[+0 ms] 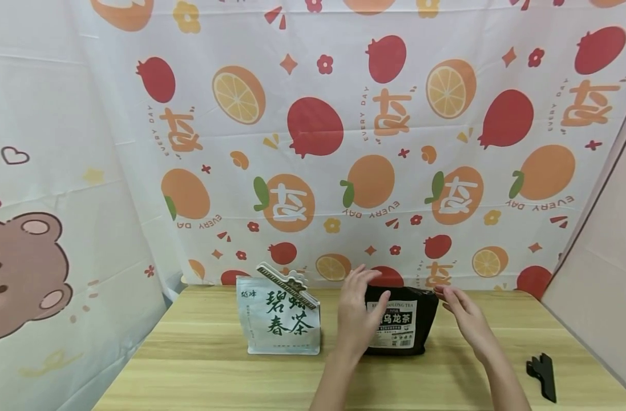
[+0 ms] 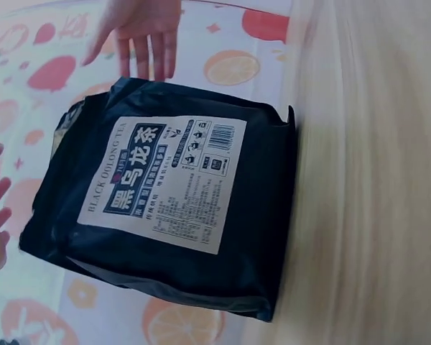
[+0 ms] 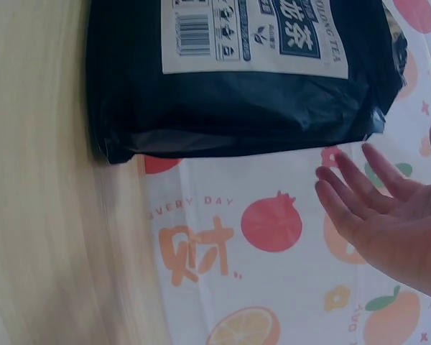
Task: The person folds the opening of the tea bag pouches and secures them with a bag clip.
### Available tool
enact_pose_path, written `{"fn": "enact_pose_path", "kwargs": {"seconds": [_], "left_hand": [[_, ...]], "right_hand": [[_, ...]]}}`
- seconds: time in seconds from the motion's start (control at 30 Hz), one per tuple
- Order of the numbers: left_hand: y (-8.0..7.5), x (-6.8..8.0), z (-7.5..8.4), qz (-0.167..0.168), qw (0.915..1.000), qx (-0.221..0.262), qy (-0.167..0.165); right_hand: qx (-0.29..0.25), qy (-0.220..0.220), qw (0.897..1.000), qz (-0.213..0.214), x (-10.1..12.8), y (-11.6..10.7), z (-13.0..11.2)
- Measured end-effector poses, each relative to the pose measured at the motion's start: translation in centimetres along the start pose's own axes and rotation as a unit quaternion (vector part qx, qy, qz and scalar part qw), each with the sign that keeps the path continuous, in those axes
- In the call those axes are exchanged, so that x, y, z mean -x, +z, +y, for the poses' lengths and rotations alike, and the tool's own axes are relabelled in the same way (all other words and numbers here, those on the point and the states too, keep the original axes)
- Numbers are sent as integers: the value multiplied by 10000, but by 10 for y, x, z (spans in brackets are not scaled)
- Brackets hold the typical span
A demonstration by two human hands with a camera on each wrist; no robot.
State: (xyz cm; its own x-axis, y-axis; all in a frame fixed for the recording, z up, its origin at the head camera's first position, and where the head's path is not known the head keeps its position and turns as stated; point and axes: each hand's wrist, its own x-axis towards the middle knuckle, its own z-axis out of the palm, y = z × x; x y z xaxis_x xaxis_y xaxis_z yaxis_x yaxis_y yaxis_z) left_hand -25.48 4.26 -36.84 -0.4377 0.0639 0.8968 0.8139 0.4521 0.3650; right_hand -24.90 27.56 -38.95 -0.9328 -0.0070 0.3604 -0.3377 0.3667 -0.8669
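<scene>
A black bag of oolong tea (image 1: 395, 325) with a pale label stands upright on the table; its label also faces the left wrist view (image 2: 165, 187). My left hand (image 1: 358, 314) is at the bag's left side, covering part of the label in the head view, its fingers loosely bent and gripping nothing. On the other side, my right hand (image 1: 469, 322) reaches toward the upper right corner with fingers extended. In the right wrist view a small gap shows between the right hand (image 3: 388, 215) and the bag (image 3: 244, 115).
To the left stands a light blue tea bag (image 1: 277, 328) with a clip (image 1: 289, 287) slanted across its top. A black clip (image 1: 545, 377) lies near the right edge of the wooden table (image 1: 200, 365). A fruit-printed cloth (image 1: 313, 171) hangs behind.
</scene>
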Motion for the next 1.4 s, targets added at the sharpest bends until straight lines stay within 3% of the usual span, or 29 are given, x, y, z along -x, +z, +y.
{"fn": "enact_pose_path", "kwargs": {"seconds": [0.17,0.3,0.4,0.57,0.67,0.77,0.97,1.4], "left_hand": [[3,-11,6,-491,9963,-453,541],[8,-19,10,-934,9850,-1043,1013],[10,-22,12,-1215,9749,-1496,1115],[18,-25,12,-1593,9547,-2203,1212],[24,-25,10,-1626,9482,-2355,1380],[29,-24,9,-1514,9476,-2367,1520],[34,-20,5,-1318,9474,-2429,1616],[39,-23,1,-1059,9552,-2401,1372]], "right_hand": [[-249,-196,9990,330,-3,9,-2],[-472,-243,9970,567,-5,14,-6],[-520,-173,9965,638,-7,16,-10],[-425,161,9983,364,-15,12,-13],[-417,493,9979,59,-18,8,-14],[-504,632,9967,-116,-18,5,-13],[-564,454,9969,-294,-15,5,-7],[-829,436,9955,-167,-16,11,-1]]}}
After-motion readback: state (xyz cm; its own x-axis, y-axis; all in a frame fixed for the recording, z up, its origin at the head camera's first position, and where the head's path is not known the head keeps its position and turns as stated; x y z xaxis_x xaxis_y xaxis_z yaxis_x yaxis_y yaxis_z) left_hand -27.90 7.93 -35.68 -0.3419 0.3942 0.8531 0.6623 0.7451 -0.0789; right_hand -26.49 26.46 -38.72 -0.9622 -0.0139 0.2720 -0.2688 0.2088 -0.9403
